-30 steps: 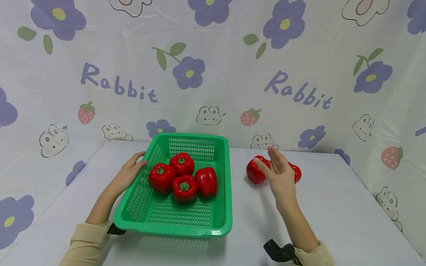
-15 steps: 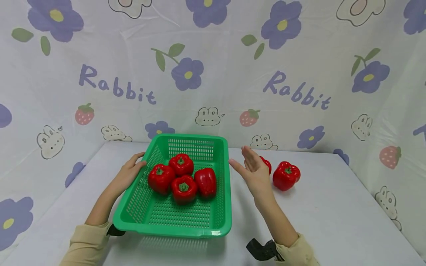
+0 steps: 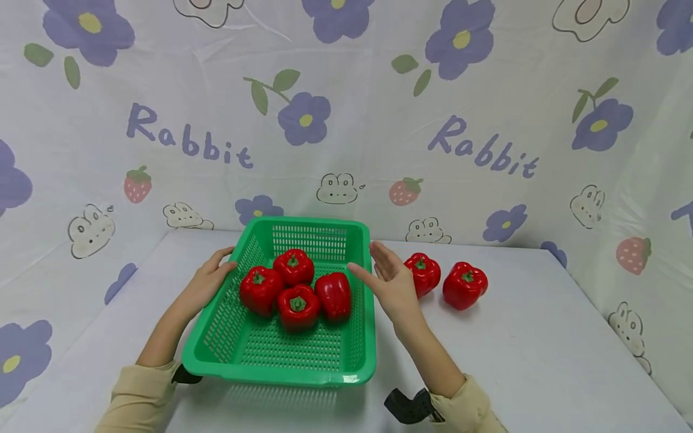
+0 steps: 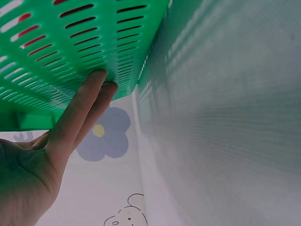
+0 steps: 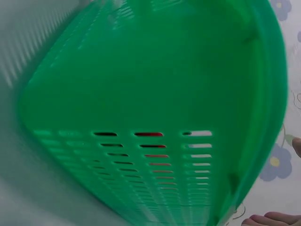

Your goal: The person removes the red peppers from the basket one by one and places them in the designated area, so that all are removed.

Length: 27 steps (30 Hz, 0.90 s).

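- Head view: green basket [image 3: 370, 343] sits mid-table, angled slightly; four red peppers [image 3: 298, 305] cluster inside toward its L/rear part, so the front of its floor is bare.
- L hand [image 3: 201, 290] grasps the basket's L rim, prob. to steady it. R hand [image 3: 394, 287] is unclenched and holds nothing, w/ thumb spread over the R rim; contact can't be confirmed.
- Two loose peppers [image 3: 465, 285] stand on the white table [image 3: 541, 349], R of basket; R hand partly hides the nearer one. Printed curtain [image 3: 352, 72] closes off the rear; black wrist device [image 3: 408, 407] sits by the R cuff.
- L wrist view: straight fingers [image 4: 87, 101] lie under the rim against the slotted outer wall, apparently bracing it; thumb isn't clearly seen.
- R wrist view: basket's wall fills most of the view, blocking the contents exc. for red glimpses thru slots. R fingertips [image 5: 277, 218] show at the edge, seemingly apart from the wall.
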Available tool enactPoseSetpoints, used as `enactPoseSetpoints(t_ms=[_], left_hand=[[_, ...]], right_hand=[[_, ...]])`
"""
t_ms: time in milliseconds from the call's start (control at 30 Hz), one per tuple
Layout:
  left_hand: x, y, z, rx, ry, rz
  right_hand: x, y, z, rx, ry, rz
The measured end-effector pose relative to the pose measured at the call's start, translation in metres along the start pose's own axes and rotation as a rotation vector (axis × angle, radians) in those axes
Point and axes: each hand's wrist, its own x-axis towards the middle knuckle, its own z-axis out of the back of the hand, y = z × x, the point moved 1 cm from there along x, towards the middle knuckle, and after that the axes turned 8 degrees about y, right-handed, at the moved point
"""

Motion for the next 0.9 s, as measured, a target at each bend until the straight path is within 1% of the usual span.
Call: enactPoseSetpoints(t_ms=[100, 433, 533, 700, 900], left_hand=[[0.0, 0.001, 0.0, 0.003, 0.0, -0.001], [0.0, 0.001, -0.001, -0.01, 0.006, -0.008], [0.0, 0.0, 0.0, -0.014, 0.007, -0.008], [0.001, 0.002, 0.0, -0.017, 0.005, -0.004], [0.001, 0.002, -0.001, -0.014, 0.002, 0.002]], right_hand=[[0.001, -0.002, -0.005, 0.001, 0.019, -0.002], [0.003, -0.003, -0.025, 0.006, 0.135, 0.009], [0.002, -0.001, -0.031, 0.005, 0.157, 0.012], [0.001, 0.002, -0.038, -0.027, 0.184, 0.009], [0.001, 0.0, -0.045, -0.034, 0.218, -0.018]])
